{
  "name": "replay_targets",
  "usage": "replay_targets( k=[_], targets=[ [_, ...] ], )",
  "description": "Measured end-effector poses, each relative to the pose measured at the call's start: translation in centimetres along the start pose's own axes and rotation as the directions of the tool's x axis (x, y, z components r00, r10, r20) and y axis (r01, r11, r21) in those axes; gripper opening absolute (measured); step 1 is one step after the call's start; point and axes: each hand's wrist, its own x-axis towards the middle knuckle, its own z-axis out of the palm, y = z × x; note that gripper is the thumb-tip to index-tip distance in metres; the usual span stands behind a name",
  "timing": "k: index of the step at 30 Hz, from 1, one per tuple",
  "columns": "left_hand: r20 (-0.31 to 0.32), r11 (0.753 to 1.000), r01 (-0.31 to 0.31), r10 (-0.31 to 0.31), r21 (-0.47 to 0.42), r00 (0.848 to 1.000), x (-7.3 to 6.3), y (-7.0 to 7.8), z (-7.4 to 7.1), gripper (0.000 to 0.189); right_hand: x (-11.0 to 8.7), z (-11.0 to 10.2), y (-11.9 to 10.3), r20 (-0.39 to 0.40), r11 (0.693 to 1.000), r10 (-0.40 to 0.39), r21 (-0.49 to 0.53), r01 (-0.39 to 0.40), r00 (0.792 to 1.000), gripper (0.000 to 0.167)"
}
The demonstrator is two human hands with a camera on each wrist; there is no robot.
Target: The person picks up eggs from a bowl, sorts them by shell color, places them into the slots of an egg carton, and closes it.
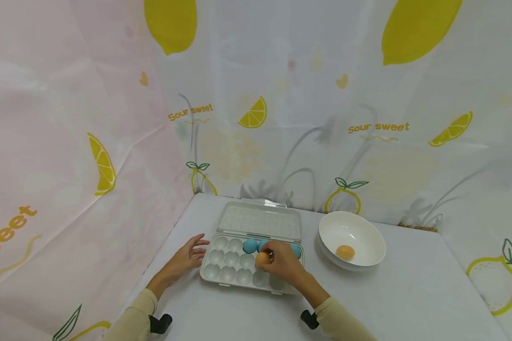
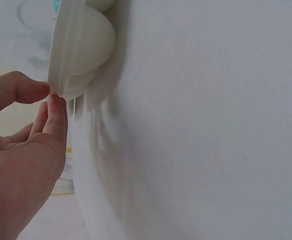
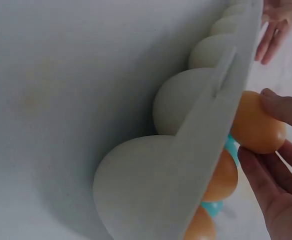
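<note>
My right hand (image 1: pixel 283 259) pinches a brown egg (image 3: pixel 258 122) between thumb and fingers, low over the middle row of an open egg carton (image 1: pixel 235 285). Behind that hand, several blue eggs (image 1: pixel 250 246) sit along the carton's back row. Two more brown eggs (image 3: pixel 221 176) show past the carton's near side in the right wrist view; the hand covers them in the head view. My left hand (image 1: pixel 182 262) is at the carton's left edge, fingers loosely extended. Its thumb and fingertips (image 2: pixel 57 104) are right at the rim in the left wrist view.
Right of the carton stands a white bowl (image 1: pixel 368 235) with one brown egg (image 1: pixel 345 252) inside. The carton's clear lid (image 1: pixel 260 220) lies folded back behind it. A lemon-printed cloth backdrop (image 1: pixel 281 156) rises at the back and sides of the white table (image 1: pixel 409 293).
</note>
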Motion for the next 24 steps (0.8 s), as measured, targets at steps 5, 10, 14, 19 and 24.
replay_targets(
  k=[5, 10, 14, 19, 24],
  targets=[
    [0.008, 1.0, 0.014, -0.014, 0.001, 1.0, 0.1, 0.0, 0.1, 0.085, -0.2, 0.7, 0.4, 0.013, 0.988, -0.03, -0.15, 0.032, 0.999, 0.024],
    [-0.011, 1.0, 0.025, -0.025, 0.014, 1.0, 0.1, 0.2, 0.2, 0.085, 0.0, 0.9, 0.5, 0.01, 0.983, -0.055, -0.174, 0.056, 0.998, 0.016],
    [-0.014, 1.0, 0.015, -0.015, 0.016, 1.0, -0.1, 0.4, 0.1, 0.085, 0.1, 0.9, 0.5, 0.017, 0.985, -0.034, -0.168, 0.036, 0.999, 0.012],
    [-0.014, 1.0, 0.016, -0.016, 0.011, 1.0, -0.2, 0.4, 0.2, 0.084, 0.3, -0.2, 0.5, -0.027, 0.993, -0.037, -0.117, 0.033, 0.999, 0.009],
    [-0.014, 1.0, 0.018, -0.018, 0.016, 1.0, -0.1, 0.4, 0.1, 0.084, 0.9, -3.1, 1.4, -0.101, 0.993, -0.03, -0.116, 0.018, 0.994, 0.01]
  ],
)
